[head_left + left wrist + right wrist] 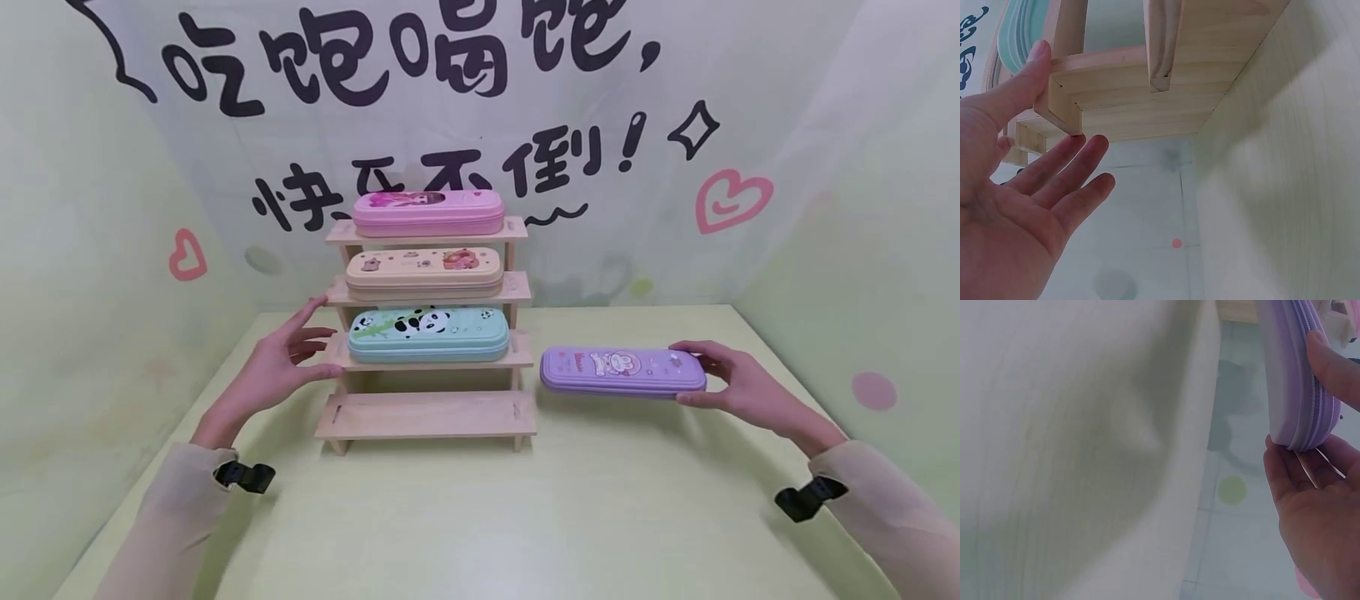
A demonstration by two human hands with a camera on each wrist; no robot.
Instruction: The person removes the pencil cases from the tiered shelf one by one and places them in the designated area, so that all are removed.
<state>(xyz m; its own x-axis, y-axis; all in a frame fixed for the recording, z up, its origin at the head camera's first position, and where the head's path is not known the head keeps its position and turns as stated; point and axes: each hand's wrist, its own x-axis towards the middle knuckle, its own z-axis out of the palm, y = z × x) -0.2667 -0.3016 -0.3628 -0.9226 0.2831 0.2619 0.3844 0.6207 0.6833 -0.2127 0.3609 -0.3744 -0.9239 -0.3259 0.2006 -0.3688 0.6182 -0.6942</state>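
My right hand (741, 387) pinches the right end of a purple zipped pencil case (611, 371) between thumb and fingers. The case is level, to the right of a stepped wooden rack (431, 415), and its zip shows in the right wrist view. At the rack's left side is my left hand (281, 367), fingers loosely extended. Its thumb touches a shelf end (1057, 112) in the left wrist view, with the fingertips close behind. On the rack lie a mint panda case (431, 337), a cream case (420, 279) and, on top, a pink case (431, 218). The bottom shelf is bare.
The rack stands on a pale wood table (525, 525). Behind it hangs a white cloth (600, 242) with large dark lettering and a pink heart. Pale panels close in the left and right sides.
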